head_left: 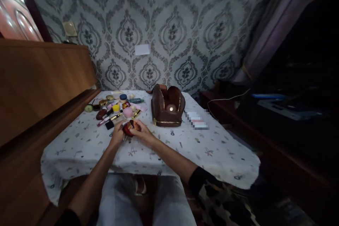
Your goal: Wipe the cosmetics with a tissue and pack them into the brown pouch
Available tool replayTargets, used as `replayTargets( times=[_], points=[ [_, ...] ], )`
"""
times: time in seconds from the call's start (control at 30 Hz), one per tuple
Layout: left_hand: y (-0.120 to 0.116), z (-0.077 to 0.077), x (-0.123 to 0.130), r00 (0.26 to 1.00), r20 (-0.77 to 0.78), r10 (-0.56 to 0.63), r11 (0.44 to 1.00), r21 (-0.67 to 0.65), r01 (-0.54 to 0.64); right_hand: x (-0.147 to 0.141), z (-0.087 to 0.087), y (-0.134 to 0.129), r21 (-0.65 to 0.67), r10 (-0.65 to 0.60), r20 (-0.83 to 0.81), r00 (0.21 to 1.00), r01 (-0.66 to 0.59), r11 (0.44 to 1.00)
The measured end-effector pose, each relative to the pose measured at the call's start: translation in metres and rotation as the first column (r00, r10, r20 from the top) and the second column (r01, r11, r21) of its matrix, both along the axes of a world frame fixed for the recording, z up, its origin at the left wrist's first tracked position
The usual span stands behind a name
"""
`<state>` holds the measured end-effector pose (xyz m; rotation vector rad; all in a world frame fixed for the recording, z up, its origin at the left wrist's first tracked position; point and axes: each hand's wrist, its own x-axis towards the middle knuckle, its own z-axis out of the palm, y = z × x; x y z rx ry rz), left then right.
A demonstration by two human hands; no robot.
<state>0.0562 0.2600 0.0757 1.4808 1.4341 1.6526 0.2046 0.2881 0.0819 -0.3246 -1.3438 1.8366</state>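
Observation:
Over the near part of the table, my left hand (118,135) and my right hand (143,134) are together on a small dark red, rounded container (128,129) with a shiny gold-brown part. Its exact kind is unclear, as fingers cover much of it. Both hands have their fingers closed around it, left hand on its left side and right hand on its right. Just beyond them lie a black square item (109,124), a pink rounded item (127,112) and a gold tube (136,114). A brown bag (167,113) stands unzipped to the right, its top gaping.
A white patterned cloth (90,148) covers the table. Several cosmetics spread over its back left, including a yellow-topped jar (116,108) and a blue-lidded jar (123,97). A blurred-out flat item (197,120) lies right of the bag. A wooden panel (45,84) borders the left side.

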Motion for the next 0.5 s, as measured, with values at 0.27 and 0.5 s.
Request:
replayTargets(
  times=[0.27,0.5],
  points=[
    [-0.007,0.001,0.009,0.943,0.265,-0.201,0.951,-0.179,0.253,0.038,0.023,0.01,0.444,-0.194,0.193,0.962,0.091,0.891],
    [-0.017,0.009,0.017,0.947,0.262,-0.184,0.862,-0.42,0.284,0.096,0.105,0.063,0.372,-0.439,0.056,0.897,0.389,0.843]
  ],
)
